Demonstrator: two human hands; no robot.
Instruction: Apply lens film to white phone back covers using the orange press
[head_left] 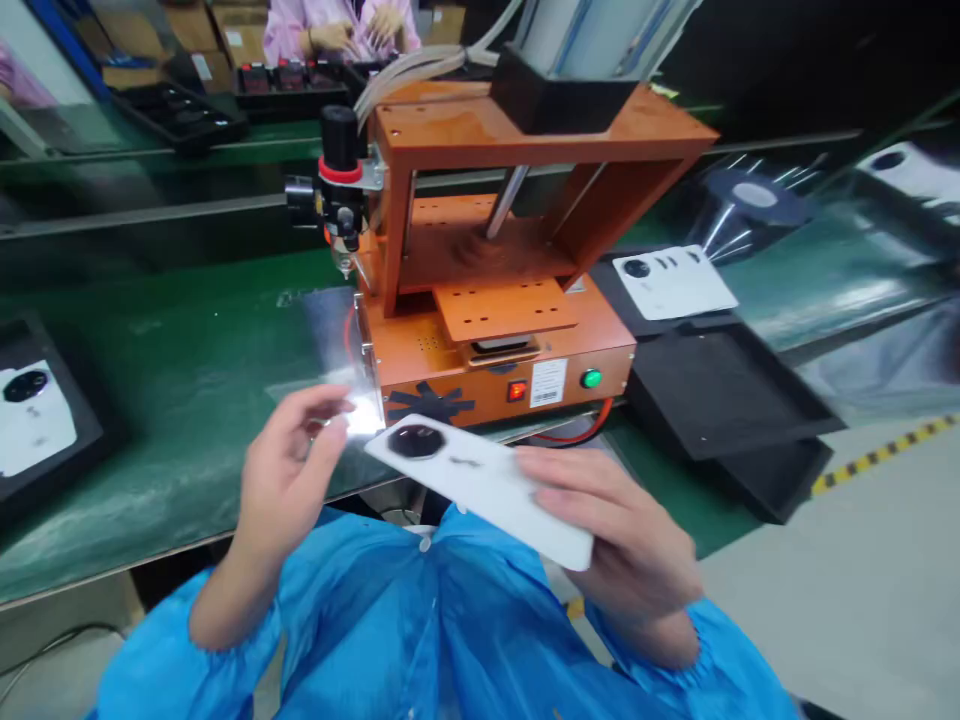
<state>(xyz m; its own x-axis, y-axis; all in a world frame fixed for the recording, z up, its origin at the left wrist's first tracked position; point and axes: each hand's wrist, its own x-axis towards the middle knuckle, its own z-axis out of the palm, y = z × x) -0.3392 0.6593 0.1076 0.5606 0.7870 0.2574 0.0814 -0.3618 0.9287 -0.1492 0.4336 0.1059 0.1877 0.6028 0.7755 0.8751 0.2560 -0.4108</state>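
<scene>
At the near edge of a green workbench [187, 400], a person's right hand [622, 545] closes around the lower end of a white phone back cover [480, 485], fingers laid over its top face and the thumb hidden beneath. The cover tilts up and away to the left, its dark round camera ring [415, 440] at the far end, just above the bench edge and over the person's lap. The left hand [289, 470] sits beside that end, fingers half curled and pinched together near a bright glare at the cover's corner; whether they hold a film or tab there cannot be told through the glare. Both forearms wear blue sleeves [420, 620]. Directly behind the cover stands an orange press fixture [510, 240], with a perforated orange plate [506, 308] at its front, a red switch [516, 390], a white label and a green button [592, 379] on its face, and a black-and-red air regulator [339, 180] on its left side. To the right lie stacked black trays [720, 390], and behind them another white cover [673, 280] on a dark tray. At far left, a further white cover [34, 415] rests in a black tray. Across the bench, another person in a pink garment [341, 30] works with both hands near dark trays.
</scene>
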